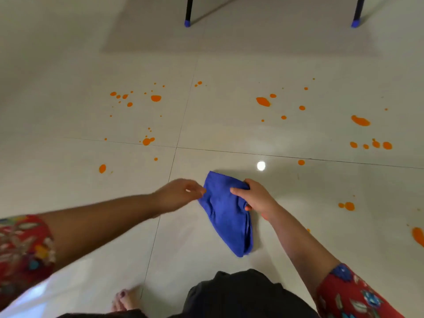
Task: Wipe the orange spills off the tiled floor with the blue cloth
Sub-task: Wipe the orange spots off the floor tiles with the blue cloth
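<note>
A folded blue cloth point(226, 214) hangs in front of me over the pale tiled floor point(298, 191). My right hand point(254, 197) grips its upper right edge. At the cloth's upper left edge my left hand point(179, 193) pinches the fabric with its fingertips. Orange spills dot the tiles beyond the cloth: a cluster at the far left point(156, 98), a blob at the far middle point(263, 101), a streak at the right point(360, 121), a row of drops point(376, 144) below it, and a patch at the right edge point(418, 236).
Two black chair legs with blue caps stand at the back, one near the middle point(187, 22) and one at the right point(355, 24). My bare foot point(125, 300) and dark-clothed knee point(241, 294) are at the bottom of the view.
</note>
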A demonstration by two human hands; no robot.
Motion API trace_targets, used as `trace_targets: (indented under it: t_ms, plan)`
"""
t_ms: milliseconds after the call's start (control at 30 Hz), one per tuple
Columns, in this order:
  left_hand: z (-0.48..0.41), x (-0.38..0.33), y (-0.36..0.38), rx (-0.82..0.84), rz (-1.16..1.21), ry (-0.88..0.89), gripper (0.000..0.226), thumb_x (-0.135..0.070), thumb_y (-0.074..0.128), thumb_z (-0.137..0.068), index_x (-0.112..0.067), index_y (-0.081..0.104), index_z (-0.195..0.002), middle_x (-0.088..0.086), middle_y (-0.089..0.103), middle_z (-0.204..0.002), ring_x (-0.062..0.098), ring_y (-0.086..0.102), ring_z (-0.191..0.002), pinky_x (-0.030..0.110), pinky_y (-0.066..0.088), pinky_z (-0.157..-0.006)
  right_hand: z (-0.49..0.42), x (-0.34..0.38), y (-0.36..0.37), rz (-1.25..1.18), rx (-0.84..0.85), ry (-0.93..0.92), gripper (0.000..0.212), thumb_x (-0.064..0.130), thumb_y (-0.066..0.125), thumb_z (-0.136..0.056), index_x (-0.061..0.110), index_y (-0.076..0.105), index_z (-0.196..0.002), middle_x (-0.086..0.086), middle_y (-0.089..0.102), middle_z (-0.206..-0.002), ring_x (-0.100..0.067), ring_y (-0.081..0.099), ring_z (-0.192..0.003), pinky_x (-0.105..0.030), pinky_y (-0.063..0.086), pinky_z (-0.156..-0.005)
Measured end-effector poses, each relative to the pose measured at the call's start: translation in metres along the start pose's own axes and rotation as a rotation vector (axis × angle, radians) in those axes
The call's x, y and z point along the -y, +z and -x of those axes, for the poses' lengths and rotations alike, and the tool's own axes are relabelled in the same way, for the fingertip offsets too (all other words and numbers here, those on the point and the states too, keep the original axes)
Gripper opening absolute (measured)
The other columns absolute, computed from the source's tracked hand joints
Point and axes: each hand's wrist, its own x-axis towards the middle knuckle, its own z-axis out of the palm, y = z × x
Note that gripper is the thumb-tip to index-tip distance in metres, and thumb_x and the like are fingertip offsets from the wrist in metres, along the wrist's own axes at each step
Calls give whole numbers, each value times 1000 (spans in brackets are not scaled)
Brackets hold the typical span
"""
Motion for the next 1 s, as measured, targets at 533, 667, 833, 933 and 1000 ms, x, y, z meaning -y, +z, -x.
trace_targets:
  t_ms: [533,667,833,933,1000]
  plan:
    - [-20,-83,-4,33,432,100,19,-20,52,-92,-18,66,-104,4,70,-108,21,63,-104,31,49,-84,112,39,-17,-326,-158,-512,22,5,66,-88,21,72,-101,4,75,-92,-7,66,-78,-24,49,-73]
    - [-17,-93,-19,320,189,316,33,-27,54,-79,-12,65,-106,15,68,-104,26,60,-92,42,40,-77,90,31,-58,-373,-264,-453,64,36,73,-76,37,46,-134,19,59,-128,0,51,-123,-26,41,-102]
    - [-26,-90,-35,487,449,221,45,-39,54,-86,-7,65,-115,9,68,-111,25,63,-103,36,45,-88,87,10,-48,-601,220,-179,55,41,73,-78,17,60,-125,-4,66,-127,-20,59,-121,-34,48,-99]
    - [-40,-42,-16,554,956,-74,80,-72,38,-82,-13,53,-135,11,58,-134,30,54,-124,44,35,-108,93,-2,-29,-871,119,-137,35,33,61,-90,12,62,-118,-7,71,-114,-19,66,-109,-29,54,-85]
    - [-36,-14,13,574,971,-166,83,-77,33,-82,-15,55,-133,11,61,-131,30,56,-122,45,39,-104,92,-8,-22,-1004,89,-60,40,36,56,-93,5,62,-118,-11,71,-111,-20,67,-106,-32,53,-84]
